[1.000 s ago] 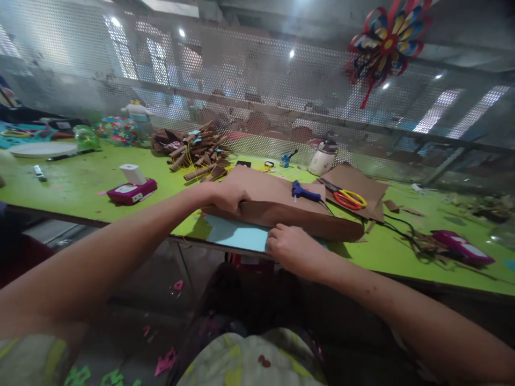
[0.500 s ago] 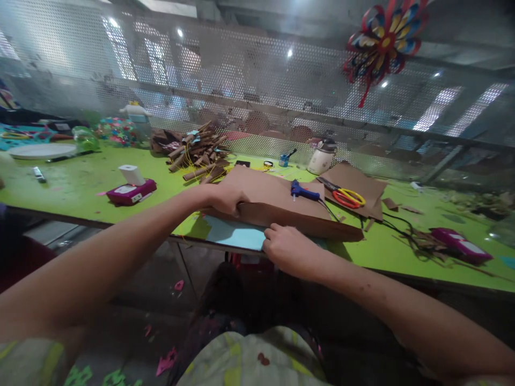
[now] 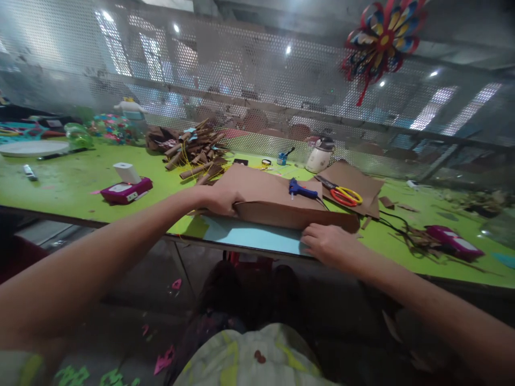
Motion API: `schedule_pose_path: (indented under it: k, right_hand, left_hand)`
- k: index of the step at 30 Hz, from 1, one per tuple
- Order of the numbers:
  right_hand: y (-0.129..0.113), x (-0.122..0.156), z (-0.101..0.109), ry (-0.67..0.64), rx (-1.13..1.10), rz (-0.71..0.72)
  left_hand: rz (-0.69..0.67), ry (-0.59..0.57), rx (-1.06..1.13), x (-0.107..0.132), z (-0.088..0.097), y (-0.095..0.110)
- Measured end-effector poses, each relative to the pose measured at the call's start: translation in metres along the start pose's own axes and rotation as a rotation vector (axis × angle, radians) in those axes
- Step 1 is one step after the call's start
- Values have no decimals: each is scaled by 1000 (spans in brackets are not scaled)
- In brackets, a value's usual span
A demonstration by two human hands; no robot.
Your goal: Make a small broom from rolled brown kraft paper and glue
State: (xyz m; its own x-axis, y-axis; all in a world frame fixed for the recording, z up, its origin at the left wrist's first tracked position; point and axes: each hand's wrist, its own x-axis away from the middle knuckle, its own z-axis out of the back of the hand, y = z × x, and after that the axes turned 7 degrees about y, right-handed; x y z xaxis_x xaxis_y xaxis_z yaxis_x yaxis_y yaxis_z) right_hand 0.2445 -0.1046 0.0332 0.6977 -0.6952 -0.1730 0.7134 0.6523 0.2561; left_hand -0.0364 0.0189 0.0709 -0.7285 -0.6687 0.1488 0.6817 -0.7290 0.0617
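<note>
A folded brown cardboard sheet (image 3: 273, 201) lies on the green table (image 3: 72, 185), over a light blue sheet (image 3: 249, 236) at the table's front edge. My left hand (image 3: 219, 199) grips the cardboard's left end, fingers curled over its folded edge. My right hand (image 3: 328, 244) rests with fingers pressed down at the fold's lower right, where cardboard meets the blue sheet. A blue glue gun (image 3: 301, 189) lies on top of the cardboard.
Red and yellow scissors (image 3: 341, 194) lie on another brown sheet (image 3: 358, 185) at the right. A pile of brown rolled pieces (image 3: 197, 153) sits behind. A magenta box (image 3: 124, 190), a white jar (image 3: 319, 155) and a perforated metal wall (image 3: 241, 80) are also in view.
My right hand has slid to the right along the cardboard's front fold, uncovering more of the blue sheet. My left hand has kept its grip at the left end.
</note>
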Motion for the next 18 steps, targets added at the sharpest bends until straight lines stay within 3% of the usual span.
schedule_pose_path:
  k: [5,10,18]
  right_hand:
    - [23,36,5,-27,14,-20]
    - [30,44,8,7,10,63]
    - [33,49,-12,68,-5,166]
  left_hand:
    - [123,1,-72,-9,6,2]
    - [147,-10,-83,-14,9,3]
    - [110,24,-36,-11,4,-1]
